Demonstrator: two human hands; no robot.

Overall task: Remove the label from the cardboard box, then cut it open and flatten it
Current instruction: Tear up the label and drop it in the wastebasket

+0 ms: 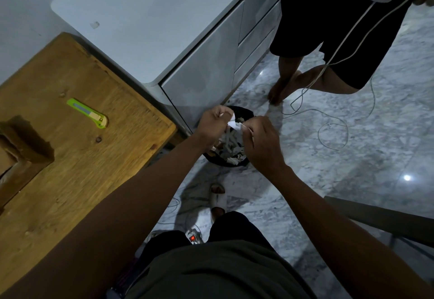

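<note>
Head view, looking down past the person's torso to a marble floor [352, 157]. Both hands meet above a black bin [225, 160] that stands on the floor just beside the near right corner of the wooden table [82, 157] and against the foot of a pale cabinet [164, 28]. The left hand [215, 122] is curled closed, its fingertips pinching one end of a small white scrap of paper, apparently a piece of label [232, 123]; the right hand [259, 141] is likewise closed, thumb and forefinger nipping the other end of the same scrap. The scrap hangs between the two hands directly over the bin, which already holds a heap of pale torn strips [231, 148].

On the table, near its middle, lies a green utility knife [88, 113], untouched and well apart from both hands. The cardboard box [16, 150] sits at the table's left edge (only a brown corner of it shows, blurred).

A second person [333, 28] stands barefoot by the cabinet drawers, with thin white cables [333, 131] trailing across the floor.
</note>
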